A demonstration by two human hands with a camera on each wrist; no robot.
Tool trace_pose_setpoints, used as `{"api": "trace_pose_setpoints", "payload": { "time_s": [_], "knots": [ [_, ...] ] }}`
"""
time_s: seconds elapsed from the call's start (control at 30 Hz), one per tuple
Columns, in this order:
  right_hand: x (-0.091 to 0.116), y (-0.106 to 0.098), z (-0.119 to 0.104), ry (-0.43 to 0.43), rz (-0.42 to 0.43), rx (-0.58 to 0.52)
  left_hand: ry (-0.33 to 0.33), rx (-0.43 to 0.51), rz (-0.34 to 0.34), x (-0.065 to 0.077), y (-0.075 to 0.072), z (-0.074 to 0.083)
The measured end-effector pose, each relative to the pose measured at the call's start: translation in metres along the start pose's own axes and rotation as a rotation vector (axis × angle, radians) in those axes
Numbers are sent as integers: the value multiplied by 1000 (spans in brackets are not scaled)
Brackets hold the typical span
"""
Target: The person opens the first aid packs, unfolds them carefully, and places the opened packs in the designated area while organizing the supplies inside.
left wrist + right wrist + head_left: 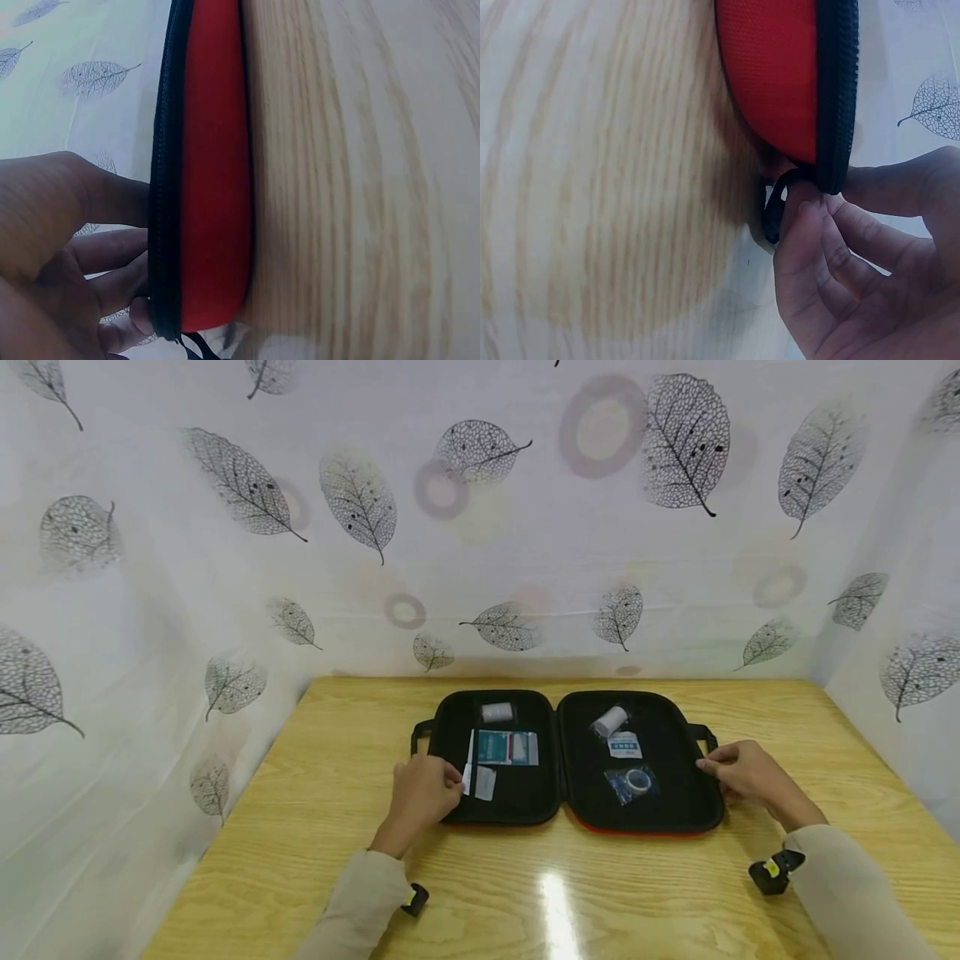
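An open zip case (525,806), black inside and red outside, lies flat on the table with both halves spread. My left hand (423,789) reaches over the left half's rim, fingertips pinching the edge of a small white packet (485,783) tucked under a black elastic strap (474,756). From the left wrist view, those fingertips are hidden behind the zipped rim (166,187). At the right half's outer edge, my right hand (753,777) pinches the rim (838,97) beside the carry handle (702,735), thumb over it and fingers bent below.
The left half also holds a white roll (497,712) and a teal packet (507,747). In the right half lie a wrapped white roll (611,721), a white-and-blue packet (625,745) and a tape roll in a blue wrapper (637,782). A leaf-print curtain (480,552) hangs behind the wooden table (330,760).
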State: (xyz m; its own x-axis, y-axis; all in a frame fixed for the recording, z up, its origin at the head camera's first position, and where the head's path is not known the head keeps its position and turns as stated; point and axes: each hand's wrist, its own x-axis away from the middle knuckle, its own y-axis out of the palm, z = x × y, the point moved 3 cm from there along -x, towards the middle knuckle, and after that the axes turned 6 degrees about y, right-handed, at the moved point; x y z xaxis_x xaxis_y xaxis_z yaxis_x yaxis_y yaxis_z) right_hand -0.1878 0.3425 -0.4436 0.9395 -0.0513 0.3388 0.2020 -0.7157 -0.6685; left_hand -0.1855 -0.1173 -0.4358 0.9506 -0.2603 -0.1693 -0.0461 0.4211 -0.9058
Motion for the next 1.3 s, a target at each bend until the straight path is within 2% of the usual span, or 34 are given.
{"api": "trace_pose_setpoints", "payload": {
  "time_s": [0.27,0.57,0.87,1.0,1.07,1.17,1.3],
  "knots": [
    [-1,0,0,4,-12,-11,0,12,-61,-2,2,4],
    [-3,0,1,-4,-6,9,4,13,-101,-1,-1,7],
    [-4,1,0,-16,3,15,1,30,-106,-1,2,6],
    [-4,0,-2,-40,24,47,10,18,-57,1,4,1],
    [-2,-1,-3,-65,46,104,19,3,-12,3,3,-1],
    [7,-4,-5,-103,91,201,46,-18,86,10,-2,-1],
    [27,-6,-9,-169,211,290,95,-47,233,22,-16,6]
  ]
}}
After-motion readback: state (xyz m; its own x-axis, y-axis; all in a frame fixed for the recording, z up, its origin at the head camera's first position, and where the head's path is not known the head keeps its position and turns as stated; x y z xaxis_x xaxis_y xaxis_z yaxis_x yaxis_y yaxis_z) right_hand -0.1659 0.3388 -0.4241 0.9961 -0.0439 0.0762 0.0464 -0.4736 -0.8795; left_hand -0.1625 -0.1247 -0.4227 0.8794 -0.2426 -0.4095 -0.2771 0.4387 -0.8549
